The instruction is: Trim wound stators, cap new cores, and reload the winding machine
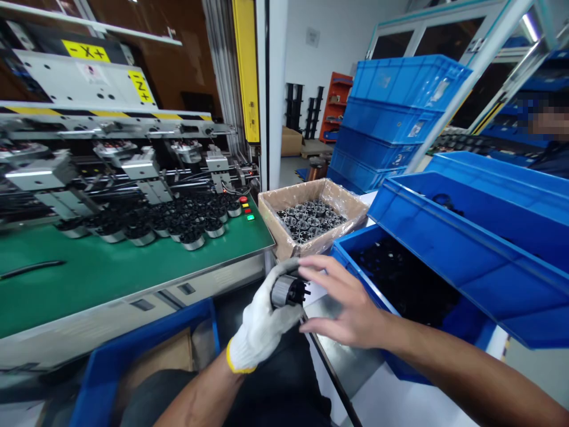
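Note:
My left hand, in a white glove with a yellow cuff, is wrapped round a cylindrical part. The part has a ribbed grey metal body and a black end with prongs that faces right. My bare right hand is just right of the prongs, its fingers spread and curved around that end. Whether its fingertips touch the part cannot be told. Beyond my hands stands a cardboard box lined with plastic, holding several metal rings with black inserts.
Several similar parts stand on the green table before a machine. On the right, a blue bin holds black pieces under another tilted bin. Blue crates are stacked behind. A person is at far right.

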`<act>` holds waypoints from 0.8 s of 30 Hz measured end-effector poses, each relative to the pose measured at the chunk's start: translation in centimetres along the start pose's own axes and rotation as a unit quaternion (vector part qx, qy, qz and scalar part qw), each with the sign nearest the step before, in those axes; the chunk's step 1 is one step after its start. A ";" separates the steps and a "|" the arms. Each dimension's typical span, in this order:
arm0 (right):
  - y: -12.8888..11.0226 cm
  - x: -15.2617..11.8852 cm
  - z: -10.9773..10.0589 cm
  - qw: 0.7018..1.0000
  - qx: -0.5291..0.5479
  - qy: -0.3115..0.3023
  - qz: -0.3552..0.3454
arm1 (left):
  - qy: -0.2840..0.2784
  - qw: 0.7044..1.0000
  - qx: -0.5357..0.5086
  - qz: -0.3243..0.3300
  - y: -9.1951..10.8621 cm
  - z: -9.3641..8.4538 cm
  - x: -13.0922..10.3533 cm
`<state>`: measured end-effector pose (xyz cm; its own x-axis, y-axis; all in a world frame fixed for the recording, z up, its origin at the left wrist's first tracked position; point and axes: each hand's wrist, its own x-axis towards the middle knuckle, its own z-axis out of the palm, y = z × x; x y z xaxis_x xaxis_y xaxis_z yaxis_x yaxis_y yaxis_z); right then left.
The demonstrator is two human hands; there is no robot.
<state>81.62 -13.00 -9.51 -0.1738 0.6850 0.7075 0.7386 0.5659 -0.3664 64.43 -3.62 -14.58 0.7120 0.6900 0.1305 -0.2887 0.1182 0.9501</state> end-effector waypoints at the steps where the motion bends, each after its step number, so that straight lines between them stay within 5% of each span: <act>1: 0.3 0.0 -0.1 0.998 0.035 0.007 0.050 | -0.008 1.000 0.010 0.011 0.0 -0.1 -0.1; 5: 1.6 -0.5 0.3 0.963 0.167 0.018 0.212 | -0.054 0.995 0.085 0.029 0.9 -0.4 -0.6; 10: 2.6 -0.4 0.3 0.922 0.249 -0.046 0.293 | -0.067 0.996 0.066 -0.009 0.3 -0.8 -0.2; 13: 2.1 0.1 -0.8 0.953 0.180 0.012 0.242 | -0.059 0.998 -0.006 -0.009 -0.6 -0.6 1.3; 17: 0.5 0.5 -1.5 0.985 0.018 0.122 0.118 | -0.027 0.988 0.147 0.045 -1.3 2.0 3.5; 21: -0.5 0.3 -0.9 0.992 -0.077 0.099 0.025 | -0.020 0.976 0.204 0.074 -2.2 6.2 4.0; 24: -0.4 -0.1 -0.6 0.989 -0.114 0.092 0.002 | -0.008 0.971 0.222 0.092 -3.1 7.8 3.7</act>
<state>81.77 -13.55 -9.03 -0.0647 0.5790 0.8127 0.8701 0.4315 -0.2381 72.95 -6.95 -14.80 0.6850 0.6590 0.3107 -0.1105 -0.3276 0.9383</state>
